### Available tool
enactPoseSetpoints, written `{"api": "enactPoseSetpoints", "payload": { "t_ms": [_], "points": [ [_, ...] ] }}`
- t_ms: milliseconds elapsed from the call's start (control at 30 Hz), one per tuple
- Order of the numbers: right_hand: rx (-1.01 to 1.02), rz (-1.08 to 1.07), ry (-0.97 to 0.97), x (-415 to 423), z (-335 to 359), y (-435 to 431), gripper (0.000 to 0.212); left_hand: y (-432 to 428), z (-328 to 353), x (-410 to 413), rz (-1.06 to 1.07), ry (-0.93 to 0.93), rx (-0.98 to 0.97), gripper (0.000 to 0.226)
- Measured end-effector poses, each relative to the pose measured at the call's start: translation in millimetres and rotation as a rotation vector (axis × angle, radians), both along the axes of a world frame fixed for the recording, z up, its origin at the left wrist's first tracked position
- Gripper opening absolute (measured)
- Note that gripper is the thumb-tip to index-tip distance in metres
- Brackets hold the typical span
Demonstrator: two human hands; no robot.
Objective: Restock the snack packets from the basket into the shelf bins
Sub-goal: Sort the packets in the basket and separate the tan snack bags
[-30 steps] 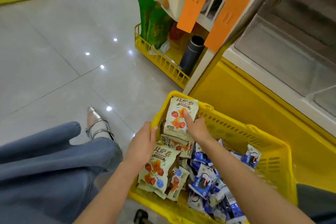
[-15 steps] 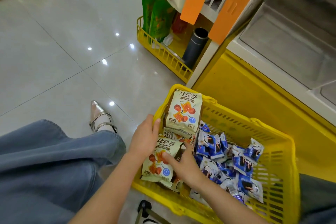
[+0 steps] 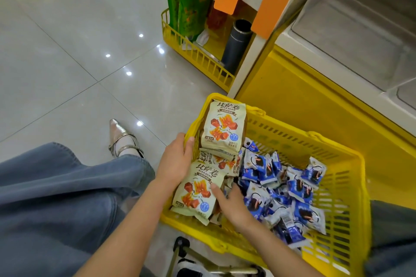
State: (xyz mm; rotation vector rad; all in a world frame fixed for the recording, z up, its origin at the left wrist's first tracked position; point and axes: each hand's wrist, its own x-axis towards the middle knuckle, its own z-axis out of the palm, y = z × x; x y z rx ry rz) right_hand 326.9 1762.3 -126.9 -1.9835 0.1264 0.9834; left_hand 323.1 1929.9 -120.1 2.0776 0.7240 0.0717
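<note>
Your right hand (image 3: 234,206) pinches the near cream packet (image 3: 195,191) in the near-left corner of the basket (image 3: 292,141), thumb on its face (fingers tucked underneath). Your left hand (image 3: 176,162) sits at the left rim, thumb against the far cream packet (image 3: 221,128); its fingers are hidden, grasp unclear. The blue packets (image 3: 281,186) fill the middle.

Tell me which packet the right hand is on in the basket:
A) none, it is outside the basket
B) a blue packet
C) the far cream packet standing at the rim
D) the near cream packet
D: the right hand lays its thumb on the face of the near cream packet at the left of the yellow basket, while the blue packets lie to its right.
</note>
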Motion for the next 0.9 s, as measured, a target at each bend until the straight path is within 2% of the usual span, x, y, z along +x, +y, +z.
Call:
{"api": "enactPoseSetpoints", "payload": {
  "t_ms": [67,100,233,300,367,433,467,500,567,633,700,833,900],
  "points": [
    [0.056,0.024,-0.007,-0.1,-4.8,7.0,0.053,0.6,-1.1,0.9,0.005,-0.007,0.014,0.027],
    [0.079,0.045,-0.017,-0.8,-4.0,10.5,0.054,1.0,-1.6,1.4,0.006,-0.009,0.017,0.027],
    [0.097,0.179,-0.035,1.9,-3.9,1.6,0.071,0.1,1.0,1.3,-0.002,0.005,-0.009,0.030],
    [0.015,0.328,-0.088,7.2,-1.2,-14.8,0.080,-1.9,5.7,-1.0,0.002,0.037,-0.008,0.033],
    [-0.118,0.392,-0.269,17.0,-0.5,-35.6,0.078,-3.7,14.7,-2.5,0.051,0.011,0.090,0.036],
    [-0.266,0.439,-0.502,30.5,-5.2,-58.7,0.067,-8.3,29.6,-0.6,0.108,-0.119,0.273,0.029],
    [-0.335,0.491,-0.558,37.3,-10.1,-70.2,0.065,-13.1,37.9,1.9,0.098,-0.194,0.343,0.024],
    [-0.381,0.541,-0.541,42.9,-15.9,-81.0,0.068,-20.0,44.8,4.6,0.061,-0.256,0.374,0.019],
    [-0.418,0.603,-0.371,48.7,-26.4,-96.3,0.082,-41.5,53.8,8.3,-0.067,-0.302,0.311,0.018],
    [-0.447,0.622,-0.256,52.0,-34.2,-103.7,0.096,-68.9,51.9,8.4,-0.219,-0.250,0.197,0.018],
    [-0.484,0.632,-0.268,56.5,-40.0,-106.6,0.098,-96.6,37.4,7.9,-0.358,-0.140,0.112,0.021],
    [-0.444,0.564,-0.388,59.6,-39.9,-106.5,0.064,-134.6,-6.8,10.5,-0.490,0.276,-0.058,0.040],
    [-0.375,0.456,-0.368,57.5,-33.2,-110.1,0.052,-145.5,-25.7,12.4,-0.467,0.386,-0.084,0.039]
  ]
}}
